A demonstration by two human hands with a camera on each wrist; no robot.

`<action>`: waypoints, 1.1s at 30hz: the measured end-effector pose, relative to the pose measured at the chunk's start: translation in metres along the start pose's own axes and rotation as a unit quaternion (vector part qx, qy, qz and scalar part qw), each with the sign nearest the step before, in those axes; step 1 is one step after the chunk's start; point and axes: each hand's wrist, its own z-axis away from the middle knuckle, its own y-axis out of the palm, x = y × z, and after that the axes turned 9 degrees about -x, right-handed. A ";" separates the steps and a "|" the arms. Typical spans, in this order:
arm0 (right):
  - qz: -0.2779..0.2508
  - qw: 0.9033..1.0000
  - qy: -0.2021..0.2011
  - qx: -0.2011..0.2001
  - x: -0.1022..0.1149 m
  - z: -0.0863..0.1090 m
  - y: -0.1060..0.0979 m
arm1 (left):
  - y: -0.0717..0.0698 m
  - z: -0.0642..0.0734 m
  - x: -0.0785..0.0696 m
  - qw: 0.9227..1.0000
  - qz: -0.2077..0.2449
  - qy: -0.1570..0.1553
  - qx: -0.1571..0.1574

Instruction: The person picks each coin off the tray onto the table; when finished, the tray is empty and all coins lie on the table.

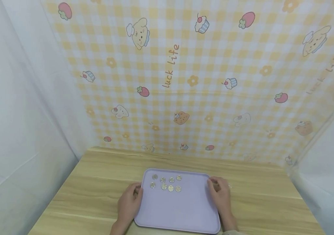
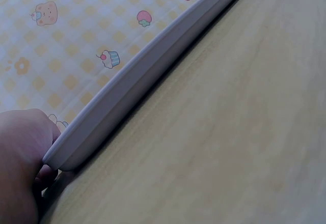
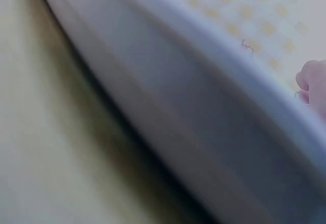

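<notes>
A lavender rectangular tray (image 1: pixel 184 212) with rounded corners lies on the wooden table between both hands. Several small, round, gold-coloured coins (image 1: pixel 170 188) sit inside it in two rough rows at the far left part. My left hand (image 1: pixel 130 202) grips the left rim, its thumb on the edge and some fingertips low at the side. On the opposite side, my right hand (image 1: pixel 221 195) holds the rim near the far right corner with bent fingers. In the left wrist view the tray's side wall (image 2: pixel 127 89) runs diagonally away from the left hand (image 2: pixel 23 147).
The wood-grain table (image 1: pixel 96 182) extends to both sides of the tray. Behind it hangs a yellow checked cloth (image 1: pixel 214 104) with cartoon prints. White sheets (image 1: pixel 23 114) enclose the left and right sides. A dark shadow lies along the tray's underside.
</notes>
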 end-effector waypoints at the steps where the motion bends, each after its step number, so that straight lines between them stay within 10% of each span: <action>1: -0.002 1.000 -0.012 -0.002 0.000 0.000 0.001 | 0.000 0.000 0.000 1.000 0.001 0.003 -0.003; 33: -0.008 0.995 -0.086 0.043 0.025 0.002 0.016 | 0.002 0.000 0.003 1.000 -0.008 -0.013 0.011</action>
